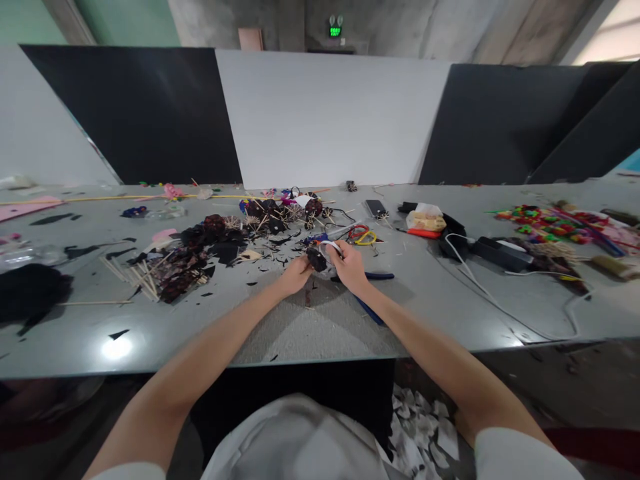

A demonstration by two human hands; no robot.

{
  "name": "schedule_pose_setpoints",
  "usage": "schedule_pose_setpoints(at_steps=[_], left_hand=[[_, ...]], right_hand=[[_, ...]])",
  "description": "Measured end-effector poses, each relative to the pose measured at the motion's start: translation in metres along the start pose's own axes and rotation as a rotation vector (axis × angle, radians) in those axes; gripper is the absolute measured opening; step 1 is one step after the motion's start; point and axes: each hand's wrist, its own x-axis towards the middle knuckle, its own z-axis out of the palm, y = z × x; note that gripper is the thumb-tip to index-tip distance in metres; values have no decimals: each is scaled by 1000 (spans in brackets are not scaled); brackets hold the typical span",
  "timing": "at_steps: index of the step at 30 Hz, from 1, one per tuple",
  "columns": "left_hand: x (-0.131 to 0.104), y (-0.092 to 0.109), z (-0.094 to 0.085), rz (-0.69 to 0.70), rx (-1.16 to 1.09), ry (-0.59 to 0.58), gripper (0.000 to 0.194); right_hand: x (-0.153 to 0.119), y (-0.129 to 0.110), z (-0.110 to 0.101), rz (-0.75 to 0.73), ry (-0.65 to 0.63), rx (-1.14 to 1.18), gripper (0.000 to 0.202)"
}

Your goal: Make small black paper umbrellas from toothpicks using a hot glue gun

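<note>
Black and crumpled, the small bundle (317,259) sits at the frame's centre, pinched by the left hand (297,275), while the right hand (350,267) grasps a white object (334,245) beside it, too small to identify. A loose pinch could let the bundle slip, and the blue handles (379,275) by the right forearm (410,330) could be knocked by a careless sweep.

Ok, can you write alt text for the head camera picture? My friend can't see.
A person's left hand holds a small dark object, with the right hand close beside it, over a cluttered grey table. Wooden sticks and black scraps lie to the left, a white cable to the right, and a white panel stands behind.
</note>
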Motion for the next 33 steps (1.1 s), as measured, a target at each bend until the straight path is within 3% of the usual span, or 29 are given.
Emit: schedule_pose_setpoints(at_steps=[11,18,25,33], left_hand=[[-2,1,0,3,74,-10,23],[-1,1,0,-83,32,44,28],[-7,3,10,-8,-65,122,21],[-6,-4,12,18,-49,64,19]], right_hand=[[-2,6,9,-23,-137,130,40],[-2,9,12,-11,-139,136,39],[-2,4,11,1,-106,129,45],[-3,6,11,-10,-118,126,48]])
